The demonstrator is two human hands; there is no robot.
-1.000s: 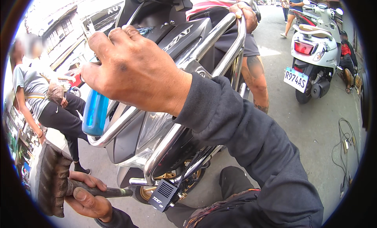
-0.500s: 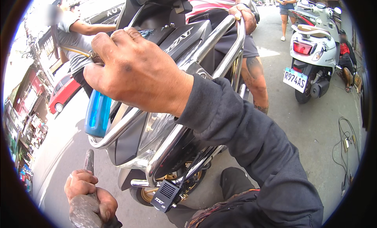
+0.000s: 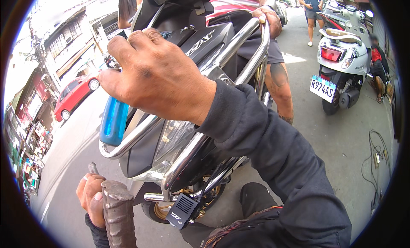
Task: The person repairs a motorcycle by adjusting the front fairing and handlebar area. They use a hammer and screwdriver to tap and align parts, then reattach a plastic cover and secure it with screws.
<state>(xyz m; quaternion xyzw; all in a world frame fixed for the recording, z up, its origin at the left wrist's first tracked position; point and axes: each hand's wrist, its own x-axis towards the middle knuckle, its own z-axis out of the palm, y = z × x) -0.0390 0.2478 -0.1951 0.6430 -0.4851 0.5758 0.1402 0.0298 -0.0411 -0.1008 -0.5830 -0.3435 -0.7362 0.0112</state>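
My right hand (image 3: 158,81) is shut on a blue-handled tool (image 3: 113,122), its handle pointing down beside the chrome rear rack (image 3: 188,158) of a dark motorcycle (image 3: 205,38). The tool's tip is hidden under my fingers. Low at the left, my left hand (image 3: 89,194) grips the thin handle of a dark, ribbed metal striking tool (image 3: 119,214), whose head is raised close to the camera. Another person's hand (image 3: 267,19) holds the far end of the rack.
The other person, in a striped shirt and shorts, stands behind the motorcycle. A white scooter (image 3: 341,55) is parked at the right, with someone seated beyond it. Cables (image 3: 376,154) lie on the pavement. A red car (image 3: 74,94) stands in the street at the left.
My left hand has swung the ribbed tool from lying low and sideways to upright near the camera. My right hand stays on the blue handle. The view has shifted slightly.
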